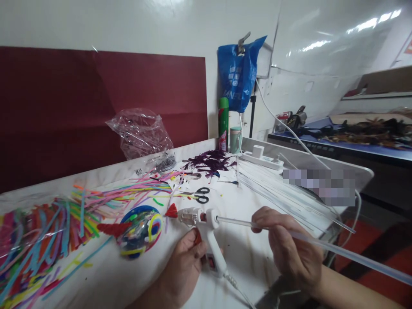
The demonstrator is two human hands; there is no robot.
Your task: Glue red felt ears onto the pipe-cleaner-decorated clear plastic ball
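Observation:
My left hand [185, 266] is wrapped round the handle of a white glue gun [206, 227] with a red nozzle [171, 211], held just above the white table [251, 257]. My right hand [289, 246] pinches a long clear glue stick [337, 251] whose front end sits in the back of the gun. The nozzle points left toward a blue disc with coloured paper coils [141, 229] and a red paper piece [112, 228].
Coloured paper strips [48, 240] cover the table's left side. Black scissors [201, 195], purple shreds [210, 161], a crumpled clear bag [140, 133], spare glue sticks [283, 193], a power strip [264, 159], a green spray can [223, 124] and a hanging blue bag [238, 73] lie beyond.

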